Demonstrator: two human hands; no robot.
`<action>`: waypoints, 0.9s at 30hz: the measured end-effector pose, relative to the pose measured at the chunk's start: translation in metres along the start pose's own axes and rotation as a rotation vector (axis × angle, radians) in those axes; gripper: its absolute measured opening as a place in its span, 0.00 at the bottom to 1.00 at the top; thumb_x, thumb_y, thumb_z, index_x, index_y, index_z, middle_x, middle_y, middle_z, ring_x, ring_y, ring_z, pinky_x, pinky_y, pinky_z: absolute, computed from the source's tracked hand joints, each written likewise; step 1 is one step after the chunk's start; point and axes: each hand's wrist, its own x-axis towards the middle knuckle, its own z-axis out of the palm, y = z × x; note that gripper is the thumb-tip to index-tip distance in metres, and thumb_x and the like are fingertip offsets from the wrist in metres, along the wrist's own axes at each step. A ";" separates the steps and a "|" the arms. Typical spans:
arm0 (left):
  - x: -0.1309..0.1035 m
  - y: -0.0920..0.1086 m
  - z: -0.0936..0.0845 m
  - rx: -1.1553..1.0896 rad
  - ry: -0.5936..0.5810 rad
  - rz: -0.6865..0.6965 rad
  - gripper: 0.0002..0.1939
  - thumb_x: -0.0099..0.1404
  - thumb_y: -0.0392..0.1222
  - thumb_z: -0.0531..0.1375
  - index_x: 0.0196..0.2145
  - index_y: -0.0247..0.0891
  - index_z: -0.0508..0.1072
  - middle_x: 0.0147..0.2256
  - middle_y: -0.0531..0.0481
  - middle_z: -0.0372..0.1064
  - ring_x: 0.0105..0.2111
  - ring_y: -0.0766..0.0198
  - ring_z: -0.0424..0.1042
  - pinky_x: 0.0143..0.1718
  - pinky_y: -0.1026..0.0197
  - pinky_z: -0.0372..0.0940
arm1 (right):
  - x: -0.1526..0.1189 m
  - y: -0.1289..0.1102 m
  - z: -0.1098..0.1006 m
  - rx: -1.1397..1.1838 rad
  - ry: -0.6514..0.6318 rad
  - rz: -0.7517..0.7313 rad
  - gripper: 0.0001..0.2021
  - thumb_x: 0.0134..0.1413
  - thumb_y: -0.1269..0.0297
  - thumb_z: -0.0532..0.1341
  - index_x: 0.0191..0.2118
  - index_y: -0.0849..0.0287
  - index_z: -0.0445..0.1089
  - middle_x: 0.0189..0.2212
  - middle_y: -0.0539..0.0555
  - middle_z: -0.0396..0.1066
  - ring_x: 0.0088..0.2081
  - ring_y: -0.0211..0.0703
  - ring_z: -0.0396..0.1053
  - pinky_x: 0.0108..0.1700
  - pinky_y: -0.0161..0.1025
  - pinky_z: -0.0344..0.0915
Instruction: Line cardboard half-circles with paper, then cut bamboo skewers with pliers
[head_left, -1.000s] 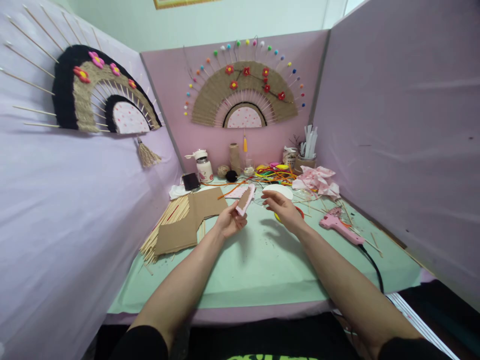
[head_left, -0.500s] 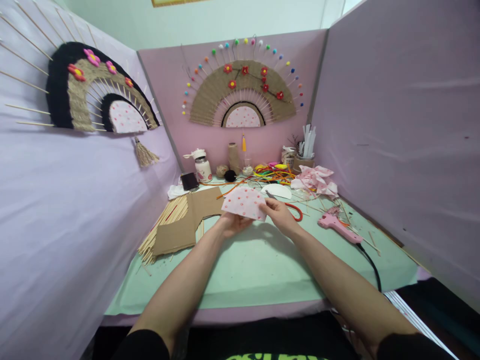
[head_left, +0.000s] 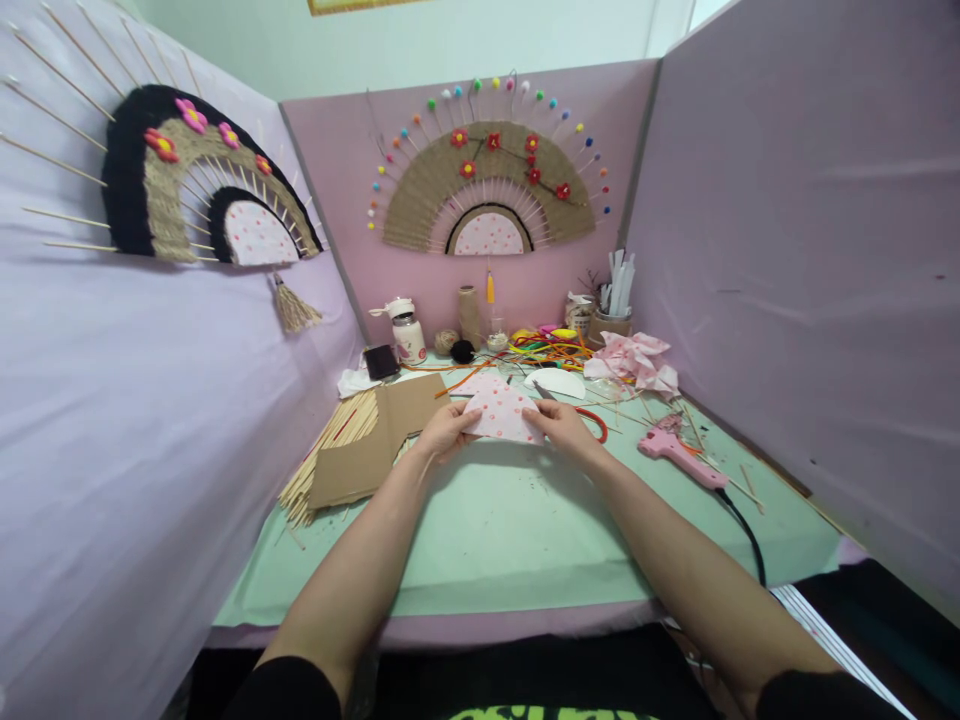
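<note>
Red-dotted piece (head_left: 502, 412) between left grip (head_left: 445, 430) and right grip (head_left: 564, 424) above a green tablecloth (head_left: 525, 550), cardboard (head_left: 351, 474) to the left

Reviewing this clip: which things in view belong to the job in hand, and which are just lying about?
Appears part of the job:
red-dotted half-round piece, held between the left hand and right hand

Apparently just lying about, not held:
pink glue gun
brown cardboard
wooden sticks
crumpled pink-and-white material
white bottle

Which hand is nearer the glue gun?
Right. The right hand holds the dotted piece, left of the glue gun; the left hand is farther left, at the piece's other end.
</note>
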 end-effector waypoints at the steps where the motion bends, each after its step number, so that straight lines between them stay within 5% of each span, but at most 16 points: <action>1: 0.000 -0.001 0.000 0.002 -0.001 -0.003 0.22 0.44 0.44 0.72 0.35 0.30 0.75 0.30 0.48 0.74 0.29 0.67 0.71 0.35 0.63 0.67 | 0.000 -0.001 0.000 -0.006 -0.003 -0.001 0.17 0.47 0.49 0.59 0.29 0.61 0.70 0.24 0.48 0.65 0.26 0.37 0.59 0.27 0.33 0.52; 11: -0.001 -0.001 0.008 0.013 0.020 0.025 0.22 0.42 0.46 0.72 0.33 0.32 0.75 0.29 0.50 0.75 0.27 0.68 0.71 0.35 0.64 0.67 | 0.000 -0.001 -0.002 -0.039 0.047 0.001 0.18 0.47 0.49 0.58 0.25 0.61 0.68 0.20 0.48 0.62 0.24 0.36 0.55 0.25 0.33 0.50; 20: -0.011 0.003 0.005 0.200 -0.089 -0.118 0.25 0.40 0.41 0.73 0.37 0.34 0.75 0.33 0.47 0.76 0.31 0.62 0.73 0.40 0.58 0.66 | -0.002 -0.004 0.001 -0.025 -0.124 -0.115 0.17 0.50 0.50 0.57 0.29 0.62 0.70 0.24 0.50 0.63 0.26 0.37 0.57 0.26 0.32 0.52; 27: -0.012 0.002 0.011 0.286 -0.072 0.009 0.23 0.40 0.45 0.71 0.34 0.32 0.74 0.30 0.49 0.74 0.28 0.65 0.69 0.36 0.61 0.64 | -0.001 -0.002 0.003 -0.025 -0.022 -0.158 0.17 0.52 0.51 0.58 0.36 0.61 0.72 0.31 0.52 0.71 0.31 0.41 0.65 0.32 0.36 0.62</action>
